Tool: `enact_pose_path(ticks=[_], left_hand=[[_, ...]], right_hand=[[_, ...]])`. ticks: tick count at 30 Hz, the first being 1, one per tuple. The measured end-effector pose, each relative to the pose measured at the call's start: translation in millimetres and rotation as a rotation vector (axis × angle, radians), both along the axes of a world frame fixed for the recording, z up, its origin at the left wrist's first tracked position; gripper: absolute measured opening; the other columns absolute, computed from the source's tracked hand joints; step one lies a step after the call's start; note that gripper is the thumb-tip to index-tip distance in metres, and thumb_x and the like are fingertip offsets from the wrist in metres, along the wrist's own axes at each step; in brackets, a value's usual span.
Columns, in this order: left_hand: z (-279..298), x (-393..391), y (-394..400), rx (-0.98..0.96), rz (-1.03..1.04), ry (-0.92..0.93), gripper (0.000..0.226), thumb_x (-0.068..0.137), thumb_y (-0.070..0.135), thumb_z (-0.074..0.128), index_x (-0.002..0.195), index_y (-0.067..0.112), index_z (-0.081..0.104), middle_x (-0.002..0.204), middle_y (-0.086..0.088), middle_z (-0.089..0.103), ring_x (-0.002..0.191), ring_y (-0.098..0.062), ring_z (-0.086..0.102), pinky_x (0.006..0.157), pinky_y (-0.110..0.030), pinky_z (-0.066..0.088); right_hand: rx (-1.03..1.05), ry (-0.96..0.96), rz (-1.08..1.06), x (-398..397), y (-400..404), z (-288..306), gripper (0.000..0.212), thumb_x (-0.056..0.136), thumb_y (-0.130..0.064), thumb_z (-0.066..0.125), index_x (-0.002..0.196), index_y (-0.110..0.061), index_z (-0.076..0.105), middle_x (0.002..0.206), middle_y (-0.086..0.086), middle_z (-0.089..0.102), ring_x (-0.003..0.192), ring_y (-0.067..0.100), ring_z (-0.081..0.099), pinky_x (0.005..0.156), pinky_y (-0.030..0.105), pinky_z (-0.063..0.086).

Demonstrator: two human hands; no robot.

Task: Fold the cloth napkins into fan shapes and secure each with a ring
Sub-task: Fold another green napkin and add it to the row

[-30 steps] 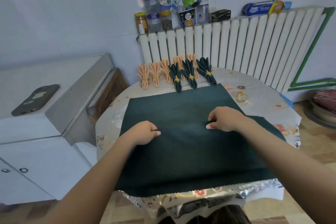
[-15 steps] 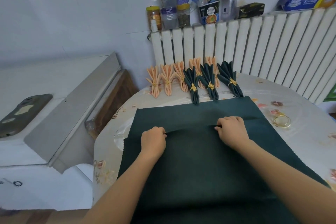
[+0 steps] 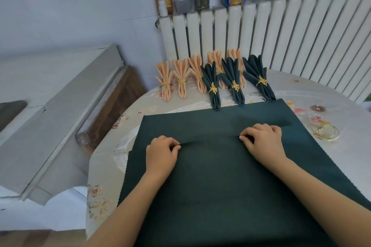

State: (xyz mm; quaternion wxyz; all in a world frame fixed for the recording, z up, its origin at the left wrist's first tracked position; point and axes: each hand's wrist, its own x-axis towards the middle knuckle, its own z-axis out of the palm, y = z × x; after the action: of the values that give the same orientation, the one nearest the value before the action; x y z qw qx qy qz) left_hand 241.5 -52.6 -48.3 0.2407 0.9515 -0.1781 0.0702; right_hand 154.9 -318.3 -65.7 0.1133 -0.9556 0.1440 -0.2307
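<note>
moved: both hands have slid their pleat farther up the napkin (image 3: 220,186) | left hand (image 3: 161,151), right hand (image 3: 263,141): fingers pinching the ridge | done: eight fans (image 3: 212,84) at counter's back (ringed) | left: pleating, ring (image 3: 327,132)

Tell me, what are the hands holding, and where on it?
Both hands, left hand and right hand, pinch the dark green napkin along a raised crease across its middle.

The big napkin (image 3: 230,176) is dark green. The tablecloth (image 3: 313,100) has flowers. The ring (image 3: 326,132) is gold. The folded napkins (image 3: 181,80) are peach and green.
</note>
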Motion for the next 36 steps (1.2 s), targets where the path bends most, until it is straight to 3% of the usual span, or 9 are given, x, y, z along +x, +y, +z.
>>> enact_pose_path(ticks=[4,8,13,18,21,23,27,31,36], left_hand=[[9,7,-1,0.014,0.011,0.092,0.005,0.088,0.029,0.064,0.088,0.03,0.069,0.081,0.018,0.058,0.084,-0.004,0.051,0.086,-0.026,0.025],[17,16,-2,0.059,0.032,0.237,0.003,0.085,0.034,0.069,0.084,0.033,0.066,0.084,0.017,0.064,0.086,-0.001,0.053,0.083,-0.025,0.02],[16,14,-3,0.031,0.077,0.24,0.006,0.083,0.037,0.07,0.08,0.033,0.066,0.082,0.016,0.065,0.086,-0.003,0.054,0.083,-0.027,0.022],[6,6,0,0.044,0.07,0.06,0.008,0.085,0.041,0.065,0.083,0.033,0.069,0.091,0.015,0.055,0.093,-0.008,0.049,0.093,-0.032,0.025],[6,3,7,0.051,-0.012,0.038,0.012,0.091,0.036,0.058,0.095,0.03,0.069,0.1,0.012,0.057,0.102,-0.01,0.05,0.095,-0.031,0.022],[6,6,12,0.139,-0.075,0.008,0.018,0.094,0.032,0.053,0.107,0.029,0.065,0.109,0.01,0.057,0.11,-0.011,0.049,0.099,-0.03,0.019],[7,11,31,0.361,-0.112,0.002,0.028,0.095,0.042,0.047,0.119,0.03,0.053,0.121,0.006,0.051,0.12,-0.015,0.043,0.105,-0.035,0.019],[15,26,44,0.407,-0.103,0.124,0.032,0.09,0.056,0.049,0.105,0.028,0.05,0.114,0.004,0.051,0.114,-0.018,0.042,0.095,-0.034,0.026],[22,37,41,0.469,-0.199,0.208,0.035,0.089,0.053,0.054,0.102,0.021,0.058,0.109,-0.001,0.05,0.108,-0.022,0.044,0.089,-0.033,0.035]], right_hand=[[0.068,0.183,-0.009,4,-3,18,0.01,0.089,-0.036,0.061,0.095,-0.036,0.069,0.093,-0.014,0.067,0.099,0.014,0.051,0.09,0.031,0.018],[0.112,0.343,-0.038,12,-9,26,0.01,0.089,-0.038,0.06,0.098,-0.041,0.065,0.101,-0.016,0.067,0.112,0.012,0.045,0.095,0.033,0.019],[0.131,0.287,-0.077,8,-1,24,0.01,0.09,-0.032,0.06,0.093,-0.039,0.066,0.097,-0.015,0.067,0.107,0.014,0.045,0.095,0.034,0.018],[-0.061,0.266,-0.041,0,22,25,0.027,0.088,-0.019,0.056,0.11,-0.033,0.063,0.118,-0.005,0.054,0.118,0.022,0.038,0.105,0.038,0.012],[0.004,0.075,0.157,-14,68,26,0.025,0.075,-0.016,0.067,0.099,-0.021,0.069,0.102,0.002,0.062,0.101,0.032,0.053,0.09,0.045,0.034],[0.048,0.015,0.288,-25,99,24,0.022,0.072,-0.026,0.063,0.092,-0.02,0.071,0.094,0.001,0.065,0.09,0.031,0.059,0.077,0.041,0.046],[0.147,0.196,0.361,-48,133,7,0.05,0.086,-0.051,0.034,0.121,-0.026,0.059,0.12,-0.006,0.055,0.113,0.02,0.047,0.097,0.034,0.037],[0.068,0.153,0.301,-53,139,-3,0.047,0.085,-0.048,0.035,0.115,-0.026,0.063,0.111,-0.007,0.059,0.103,0.018,0.054,0.089,0.034,0.045],[0.064,0.147,0.313,-52,139,-3,0.05,0.085,-0.049,0.033,0.118,-0.025,0.062,0.113,-0.006,0.057,0.107,0.018,0.051,0.094,0.034,0.04]])
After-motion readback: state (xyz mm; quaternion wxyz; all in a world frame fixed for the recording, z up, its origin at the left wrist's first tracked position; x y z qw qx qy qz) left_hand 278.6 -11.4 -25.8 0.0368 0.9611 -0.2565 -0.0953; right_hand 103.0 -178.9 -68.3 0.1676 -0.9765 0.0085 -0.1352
